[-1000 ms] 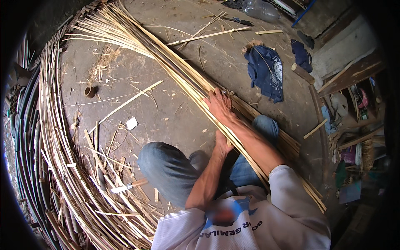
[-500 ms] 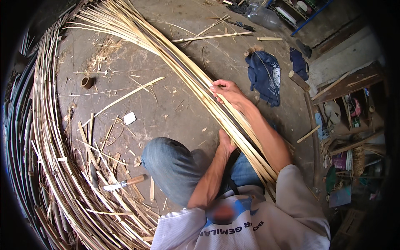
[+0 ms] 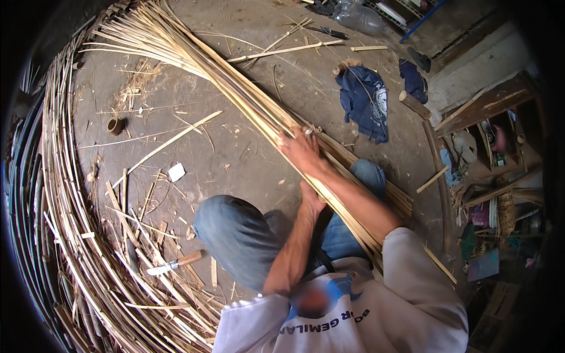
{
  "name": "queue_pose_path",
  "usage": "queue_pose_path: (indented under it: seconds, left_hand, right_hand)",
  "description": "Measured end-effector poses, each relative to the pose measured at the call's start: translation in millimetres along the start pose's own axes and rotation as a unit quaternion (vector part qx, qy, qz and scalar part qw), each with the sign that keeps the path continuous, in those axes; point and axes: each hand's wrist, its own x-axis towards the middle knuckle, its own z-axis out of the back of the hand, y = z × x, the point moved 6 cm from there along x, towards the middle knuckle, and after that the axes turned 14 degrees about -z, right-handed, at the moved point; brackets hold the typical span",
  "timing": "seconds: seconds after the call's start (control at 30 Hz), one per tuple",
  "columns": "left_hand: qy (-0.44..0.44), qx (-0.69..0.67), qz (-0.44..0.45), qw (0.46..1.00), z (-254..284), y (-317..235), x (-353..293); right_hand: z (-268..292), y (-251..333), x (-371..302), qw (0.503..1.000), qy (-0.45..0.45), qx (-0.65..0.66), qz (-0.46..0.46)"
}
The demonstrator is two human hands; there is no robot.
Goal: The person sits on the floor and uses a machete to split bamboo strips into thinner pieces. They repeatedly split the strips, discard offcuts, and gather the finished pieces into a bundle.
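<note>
A long bundle of pale split bamboo strips (image 3: 235, 97) runs from the far left, where its ends fan out, across my lap toward my right side. My right hand (image 3: 301, 152) lies over the bundle with its fingers curled round the strips. Closer to me, my left hand (image 3: 312, 196) grips the bundle from its left side and underneath; the strips hide part of its fingers. More strips (image 3: 385, 194) show beyond my right forearm, beside my right knee.
A knife (image 3: 176, 262) with a wooden handle lies left of my knee, by a long pile of bamboo strips (image 3: 62, 176). Offcuts and a bamboo ring (image 3: 116, 126) dot the floor. Dark blue cloth (image 3: 364, 103) lies at the far right, near cluttered shelves (image 3: 494, 147).
My right hand has gone from pinching at the strips with raised fingers to lying across the bundle, slightly nearer me. My left hand keeps its grip. More strips now show beyond my right forearm.
</note>
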Motion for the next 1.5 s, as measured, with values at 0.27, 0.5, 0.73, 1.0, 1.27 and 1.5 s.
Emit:
queue_pose_path:
  seconds: [0.27,0.5,0.73,1.0,1.27,1.5]
  left_hand:
    - [-0.253,0.311,-0.297,0.867,-34.8,-54.7,-34.2]
    - [-0.127,0.461,-0.244,0.844,-70.4,-51.6,-35.5]
    - [-0.087,0.389,-0.220,0.890,-75.0,-55.2,-35.7]
    - [-0.119,0.393,-0.201,0.889,-44.9,-61.7,-33.4]
    - [-0.092,0.358,-0.212,0.905,-56.9,-59.2,-37.6]
    - [-0.092,0.315,-0.121,0.937,-34.4,-54.6,-26.5]
  right_hand:
    - [29.0,-98.0,-4.3,0.958,-0.022,0.274,-0.078]
    - [-5.8,-156.6,-56.2,0.869,0.297,0.338,-0.207]
    - [26.6,-126.8,-71.5,0.863,0.306,0.344,-0.207]
    - [13.6,-143.7,-91.5,0.923,0.208,0.240,-0.216]
    - [-5.1,-182.8,-63.2,0.879,0.251,0.346,-0.212]
    - [44.9,-155.2,-82.2,0.965,0.019,0.225,-0.129]
